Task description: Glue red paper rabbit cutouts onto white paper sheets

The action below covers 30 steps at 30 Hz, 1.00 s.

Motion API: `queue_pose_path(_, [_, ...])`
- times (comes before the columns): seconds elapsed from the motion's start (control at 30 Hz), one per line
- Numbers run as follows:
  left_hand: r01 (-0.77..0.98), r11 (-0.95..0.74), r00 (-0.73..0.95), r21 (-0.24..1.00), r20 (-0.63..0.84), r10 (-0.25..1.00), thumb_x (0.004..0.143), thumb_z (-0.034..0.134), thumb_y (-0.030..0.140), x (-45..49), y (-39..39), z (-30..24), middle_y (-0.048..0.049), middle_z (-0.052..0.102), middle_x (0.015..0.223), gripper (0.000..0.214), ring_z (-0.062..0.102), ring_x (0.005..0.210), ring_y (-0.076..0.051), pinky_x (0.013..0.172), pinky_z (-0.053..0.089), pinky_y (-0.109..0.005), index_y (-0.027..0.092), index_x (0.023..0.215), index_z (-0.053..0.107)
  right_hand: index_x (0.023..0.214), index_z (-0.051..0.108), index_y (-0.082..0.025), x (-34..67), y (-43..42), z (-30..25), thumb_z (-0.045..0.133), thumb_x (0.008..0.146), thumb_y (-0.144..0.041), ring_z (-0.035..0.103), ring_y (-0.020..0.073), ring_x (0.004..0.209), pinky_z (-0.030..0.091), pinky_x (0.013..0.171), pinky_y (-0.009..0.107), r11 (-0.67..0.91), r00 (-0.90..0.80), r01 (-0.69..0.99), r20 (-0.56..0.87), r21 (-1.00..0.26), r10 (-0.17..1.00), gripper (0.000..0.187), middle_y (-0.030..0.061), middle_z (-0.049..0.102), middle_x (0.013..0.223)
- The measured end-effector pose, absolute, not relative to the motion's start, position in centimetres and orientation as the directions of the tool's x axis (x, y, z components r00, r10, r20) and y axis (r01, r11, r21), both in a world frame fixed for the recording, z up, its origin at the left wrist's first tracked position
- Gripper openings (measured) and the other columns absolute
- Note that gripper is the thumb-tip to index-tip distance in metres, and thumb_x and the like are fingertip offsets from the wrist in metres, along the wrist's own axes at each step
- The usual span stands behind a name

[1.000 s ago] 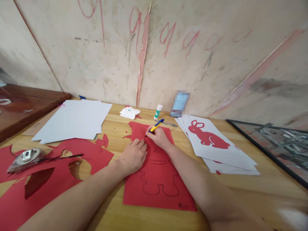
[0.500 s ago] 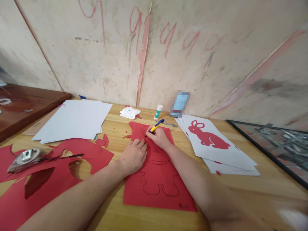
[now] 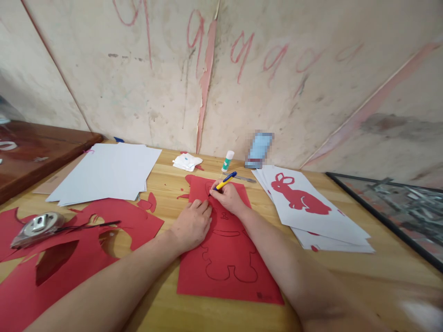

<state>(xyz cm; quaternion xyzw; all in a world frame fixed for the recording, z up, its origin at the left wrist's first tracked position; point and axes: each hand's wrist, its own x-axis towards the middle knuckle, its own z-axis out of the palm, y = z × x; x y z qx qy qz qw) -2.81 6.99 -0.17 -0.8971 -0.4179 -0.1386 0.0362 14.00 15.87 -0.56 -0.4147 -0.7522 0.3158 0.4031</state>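
Note:
Between the fingers of my right hand [image 3: 225, 195] is a yellow and blue pen [image 3: 224, 181], its dark tip low against the red paper [image 3: 194, 281]. A rabbit-like figure is outlined in black on that sheet, with a small face, a collar band and rounded feet. The tip is near the ear lines at the top, partly hidden by my hands. My left hand [image 3: 194, 223] lies palm down on the sheet's left edge, holding nothing, fingers resting close to the pen tip.
Red paper offcuts [image 3: 62, 267] carry a tape measure [image 3: 39, 227] on the left. White sheets [image 3: 107, 170] lie behind them. A glue stick [image 3: 227, 161], crumpled tissue [image 3: 187, 161] and a blurred phone [image 3: 259, 150] are near the wall. Right: a red rabbit cutout [image 3: 301, 196] on white paper.

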Motion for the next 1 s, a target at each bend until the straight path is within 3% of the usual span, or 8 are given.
queue_pose_path(1.0, [0.762, -0.646, 0.613, 0.039, 0.279, 0.739, 0.098, 0.036, 0.022, -2.81, 6.93, -0.14, -0.0156, 0.063, 0.112, 0.031, 0.053, 0.095, -0.028, 0.086, 0.047, -0.043, 0.011, 0.112, 0.061, 0.070, 0.057, -0.022, 13.83, 15.71, -0.17, 0.056, 0.075, -0.030, 0.057, 0.0168, 0.071, 0.045, 0.072, 0.029, 0.455, -0.329, 0.354, 0.347, -0.817, 0.878, 0.009, -0.0001, 0.062, 0.072])
